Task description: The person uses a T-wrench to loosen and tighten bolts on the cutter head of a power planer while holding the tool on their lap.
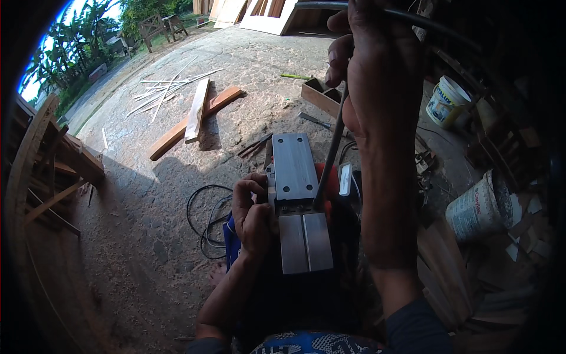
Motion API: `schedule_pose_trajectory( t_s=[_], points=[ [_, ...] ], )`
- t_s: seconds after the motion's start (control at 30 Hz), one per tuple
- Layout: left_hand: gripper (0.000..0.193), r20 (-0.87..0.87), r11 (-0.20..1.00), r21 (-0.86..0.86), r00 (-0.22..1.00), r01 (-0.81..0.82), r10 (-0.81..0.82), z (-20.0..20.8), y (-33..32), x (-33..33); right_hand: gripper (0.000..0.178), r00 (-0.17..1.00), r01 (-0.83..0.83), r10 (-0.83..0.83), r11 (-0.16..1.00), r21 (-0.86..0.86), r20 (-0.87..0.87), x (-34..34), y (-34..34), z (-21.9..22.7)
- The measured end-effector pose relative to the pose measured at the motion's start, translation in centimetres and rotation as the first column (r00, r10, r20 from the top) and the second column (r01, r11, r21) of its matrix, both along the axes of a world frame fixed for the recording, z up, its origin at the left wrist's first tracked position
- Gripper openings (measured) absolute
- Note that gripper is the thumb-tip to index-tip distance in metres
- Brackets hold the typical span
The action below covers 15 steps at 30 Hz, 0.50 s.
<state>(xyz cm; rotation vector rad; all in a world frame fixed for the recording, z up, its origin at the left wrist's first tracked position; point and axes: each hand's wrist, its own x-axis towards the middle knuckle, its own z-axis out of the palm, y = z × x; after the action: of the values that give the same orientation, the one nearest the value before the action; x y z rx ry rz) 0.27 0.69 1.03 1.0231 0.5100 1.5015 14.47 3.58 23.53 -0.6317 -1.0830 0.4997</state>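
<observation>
An electric hand planer (295, 165) rests upside down over my lap, its flat metal sole facing up and a grooved plate nearest me. My left hand (252, 218) is closed around the planer's left side. High on the right, my right hand (380, 76) is wrapped around a long metal T-handle wrench (336, 144). Its crossbar runs past the hand at the top edge, and its shaft slants down to the right end of the cutter slot (298, 207). The shaft's tip is too dark to make out.
Two boards (197, 112) and thin wood strips (171, 88) lie ahead left. A wooden box (318, 97) and a flat-bladed tool (314, 121) sit beyond the planer. Buckets (446, 103) and offcuts crowd the right. A black cord (203, 227) loops beside my left hand.
</observation>
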Motion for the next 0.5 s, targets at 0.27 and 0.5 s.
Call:
schedule_pose_trajectory(
  t_s=[0.27, 0.5],
  points=[
    [0.036, 0.017, 1.0, -0.001, 1.0, 0.006, -0.006, 0.3, -0.2, 0.2, 0.028, 0.987, 0.134, -0.134, 0.991, 0.001, 0.09, 0.7, 2.2, -0.7],
    [0.035, 0.03, 0.999, 0.002, 0.999, 0.034, -0.034, 0.5, -0.2, 0.1, 0.028, 0.997, 0.076, -0.076, 0.997, 0.029, 0.028, 0.9, 2.1, -0.8]
  ],
)
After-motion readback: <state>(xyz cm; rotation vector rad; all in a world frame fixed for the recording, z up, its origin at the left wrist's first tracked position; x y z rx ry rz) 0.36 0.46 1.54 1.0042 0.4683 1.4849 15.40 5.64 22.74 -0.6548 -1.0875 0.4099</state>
